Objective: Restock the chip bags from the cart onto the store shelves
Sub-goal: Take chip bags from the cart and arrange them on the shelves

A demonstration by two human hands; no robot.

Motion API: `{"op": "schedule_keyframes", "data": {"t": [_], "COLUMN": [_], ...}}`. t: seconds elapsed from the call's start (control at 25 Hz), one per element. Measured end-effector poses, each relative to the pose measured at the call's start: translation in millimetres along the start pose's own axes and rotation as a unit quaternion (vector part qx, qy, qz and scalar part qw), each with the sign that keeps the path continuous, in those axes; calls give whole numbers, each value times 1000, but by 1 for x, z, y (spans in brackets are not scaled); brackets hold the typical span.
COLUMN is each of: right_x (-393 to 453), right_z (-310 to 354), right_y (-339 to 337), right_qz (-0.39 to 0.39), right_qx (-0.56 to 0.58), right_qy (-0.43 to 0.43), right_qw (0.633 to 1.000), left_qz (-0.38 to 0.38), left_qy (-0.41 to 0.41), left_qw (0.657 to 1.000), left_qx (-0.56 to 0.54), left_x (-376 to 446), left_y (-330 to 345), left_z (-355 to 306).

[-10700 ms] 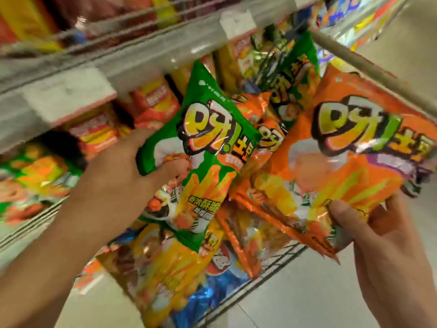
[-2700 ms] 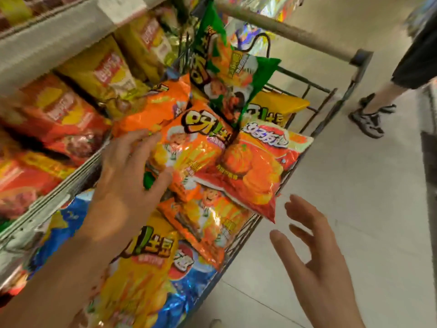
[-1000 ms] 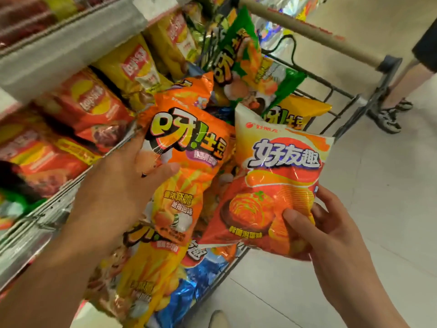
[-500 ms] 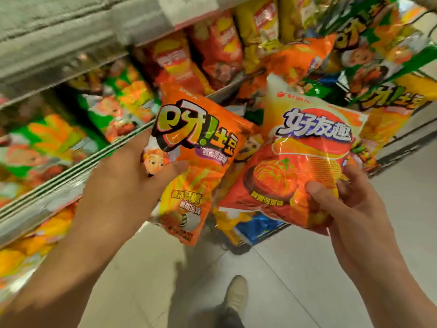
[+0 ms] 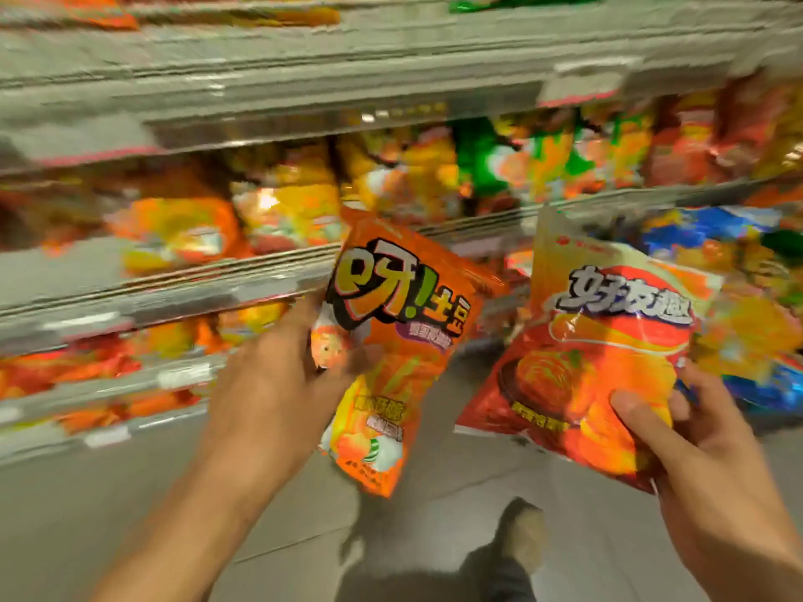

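Note:
My left hand (image 5: pixel 278 384) grips an orange chip bag (image 5: pixel 404 323) by its left edge, thumb across the front, and holds it upright in front of the shelves. My right hand (image 5: pixel 691 445) grips a red-and-orange chip bag (image 5: pixel 595 354) at its lower right corner, thumb on the front. Both bags hang side by side above the floor. The cart's pile of bags (image 5: pixel 738 323) shows blurred at the right edge, behind the right bag.
Grey store shelves (image 5: pixel 165 293) run across the left and top, stocked with blurred orange, yellow and green bags (image 5: pixel 478 167). Price-tag rails front each shelf. Grey floor lies below, with my own shoe (image 5: pixel 521 536) and trouser leg at the bottom middle.
The view has swung left from the cart toward the shelves. Both hands have carried their bags along with it, and the cart now sits at the right edge.

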State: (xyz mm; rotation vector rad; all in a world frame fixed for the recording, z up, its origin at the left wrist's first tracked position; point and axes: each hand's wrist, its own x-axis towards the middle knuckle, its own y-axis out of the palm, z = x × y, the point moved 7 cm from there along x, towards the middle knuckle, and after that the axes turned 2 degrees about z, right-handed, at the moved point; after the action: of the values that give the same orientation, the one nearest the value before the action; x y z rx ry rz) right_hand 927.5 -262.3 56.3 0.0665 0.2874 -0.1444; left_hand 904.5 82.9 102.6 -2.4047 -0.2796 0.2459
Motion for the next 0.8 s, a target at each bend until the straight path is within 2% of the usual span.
{"op": "schedule_keyframes", "data": {"t": [0.24, 0.32, 0.44, 0.64, 0.8], "right_x": [-45, -48, -42, -23, 4], "right_z": [-28, -29, -40, -47, -42], "right_y": [132, 171, 233, 328, 379], "right_qz": [82, 117, 184, 260, 292], "right_qx": [-49, -70, -102, -92, -108], "right_qy": [9, 5, 8, -5, -36], "right_qw": [995, 991, 978, 961, 950], "left_qz": [-82, -142, -252, -351, -378], "left_qy": [-59, -81, -120, -103, -82], "left_qw": [990, 977, 939, 911, 906], "left_qx": [-98, -134, -202, -189, -173], "left_x": [-48, -53, -54, -24, 33], "left_y": [-93, -113, -142, -193, -224], "left_z": [112, 138, 180, 221, 232]}}
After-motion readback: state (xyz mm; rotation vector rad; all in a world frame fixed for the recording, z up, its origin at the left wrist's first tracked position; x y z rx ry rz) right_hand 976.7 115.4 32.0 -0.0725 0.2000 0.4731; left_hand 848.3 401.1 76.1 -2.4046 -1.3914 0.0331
